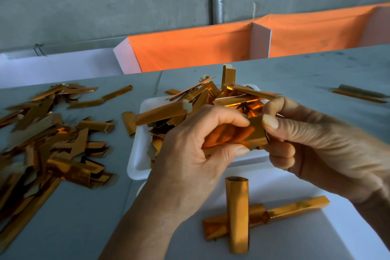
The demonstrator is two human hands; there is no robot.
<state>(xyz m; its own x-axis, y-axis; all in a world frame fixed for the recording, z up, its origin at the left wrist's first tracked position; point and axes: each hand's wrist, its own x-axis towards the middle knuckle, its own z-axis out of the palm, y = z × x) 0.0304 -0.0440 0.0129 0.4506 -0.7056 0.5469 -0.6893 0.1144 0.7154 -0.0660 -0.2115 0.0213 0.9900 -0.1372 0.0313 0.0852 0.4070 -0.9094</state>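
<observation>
Evidently, the gold foil sleeve [234, 135] was pinched by the left hand [190, 150] and gripped at its end by the right hand [320, 143]; its fold was likely best pressed squarely.

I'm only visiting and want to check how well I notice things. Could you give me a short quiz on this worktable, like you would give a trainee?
1. True or false: the left hand and the right hand both hold the same gold piece.
2. Where is the white tray? A) on the table just beyond the hands, holding gold pieces B) on the floor C) on a shelf
3. Fill in: nearest the camera, a folded sleeve lies ___ a long strip.
Key: 1 true; 2 A; 3 across.
</observation>
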